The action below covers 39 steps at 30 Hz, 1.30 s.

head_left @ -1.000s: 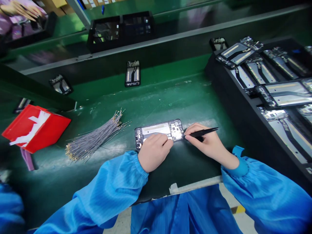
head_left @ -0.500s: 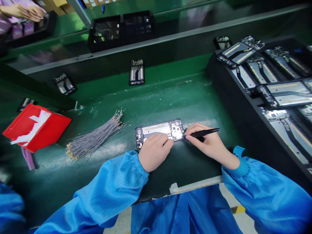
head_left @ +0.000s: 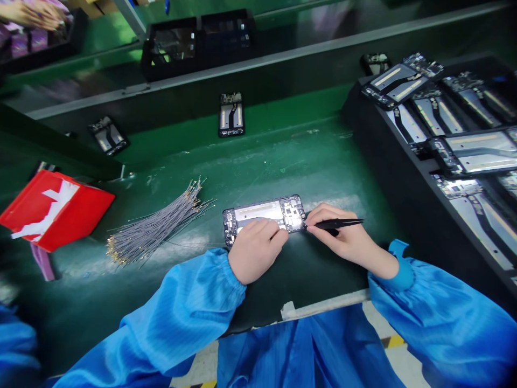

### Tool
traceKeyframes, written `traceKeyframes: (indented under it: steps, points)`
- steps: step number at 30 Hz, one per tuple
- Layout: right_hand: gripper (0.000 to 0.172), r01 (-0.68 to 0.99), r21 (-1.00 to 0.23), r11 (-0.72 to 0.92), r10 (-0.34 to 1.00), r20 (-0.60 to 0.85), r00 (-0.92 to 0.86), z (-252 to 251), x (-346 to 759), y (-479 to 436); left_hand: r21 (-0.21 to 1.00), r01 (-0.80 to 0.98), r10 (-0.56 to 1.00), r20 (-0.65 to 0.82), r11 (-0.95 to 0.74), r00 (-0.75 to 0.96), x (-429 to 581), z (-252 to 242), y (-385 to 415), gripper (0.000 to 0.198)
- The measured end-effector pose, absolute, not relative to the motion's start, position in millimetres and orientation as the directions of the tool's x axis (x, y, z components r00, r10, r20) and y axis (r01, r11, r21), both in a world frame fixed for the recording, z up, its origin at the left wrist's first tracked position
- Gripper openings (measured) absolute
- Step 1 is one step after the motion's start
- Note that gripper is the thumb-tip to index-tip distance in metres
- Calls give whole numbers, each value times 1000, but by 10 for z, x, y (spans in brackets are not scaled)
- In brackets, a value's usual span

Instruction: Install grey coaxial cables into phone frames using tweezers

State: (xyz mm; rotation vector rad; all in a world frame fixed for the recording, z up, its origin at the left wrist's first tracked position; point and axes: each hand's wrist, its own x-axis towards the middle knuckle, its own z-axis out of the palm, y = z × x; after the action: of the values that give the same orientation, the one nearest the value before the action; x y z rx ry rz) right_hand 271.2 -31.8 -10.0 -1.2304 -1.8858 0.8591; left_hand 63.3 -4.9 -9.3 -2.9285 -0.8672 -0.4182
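Note:
An opened phone body [head_left: 264, 214] with bare circuit boards lies flat on the green bench in front of me. My left hand [head_left: 256, 250] rests on its near edge, fingers curled and pressing it down. My right hand [head_left: 347, 237] pinches black tweezers [head_left: 337, 223], whose tip touches the phone's right end. A bundle of thin grey wires with gold ends [head_left: 155, 231] lies to the left of the phone.
A red box [head_left: 54, 207] sits at the far left. Black trays of opened phones [head_left: 452, 134] fill the right side. Three more phone bodies [head_left: 231, 114] lie on the conveyor belt behind. Another person's hands [head_left: 28, 13] show at top left.
Both hands stay on the phone. The phone bodies on the belt have drifted to the right. The view has tilted slightly.

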Motion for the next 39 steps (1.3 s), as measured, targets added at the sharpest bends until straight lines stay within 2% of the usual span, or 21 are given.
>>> traceKeyframes:
  steps: [7, 9, 13, 16, 18, 21, 27, 35, 39]
  points:
    - [7, 480, -763, 433, 890, 275, -365, -121, 2703, -356, 42, 546, 538, 253, -837, 804, 627, -88, -43, 21]
    - [6, 481, -771, 418, 896, 263, -357, -120, 2714, -350, 60, 551, 548, 237, -832, 802, 627, -89, -34, 21]
    - [5, 492, -787, 373, 921, 247, -303, -70, 2760, -260, 204, 567, 600, 177, -798, 780, 624, -110, 4, 19]
    - [20, 554, -687, 471, 879, 310, -363, -15, 2787, -150, 286, 576, 628, 140, -766, 765, 622, -132, 35, 18]
    - [37, 604, -610, 514, 851, 275, -447, -8, 2787, -82, 307, 579, 635, 124, -755, 762, 626, -137, 50, 21]
    - [49, 651, -550, 523, 835, 180, -519, -52, 2769, -16, 317, 590, 647, 112, -743, 754, 642, -126, 59, 24]
    - [52, 670, -548, 500, 830, 84, -551, -105, 2763, 15, 290, 594, 642, 107, -750, 759, 666, -101, 62, 28]
    - [50, 655, -568, 498, 817, 54, -574, -69, 2780, 40, 256, 605, 641, 84, -754, 763, 646, -101, 69, 24]
    - [49, 632, -584, 509, 811, 79, -580, -84, 2774, 37, 314, 548, 593, 62, -775, 803, 637, -75, 37, 28]
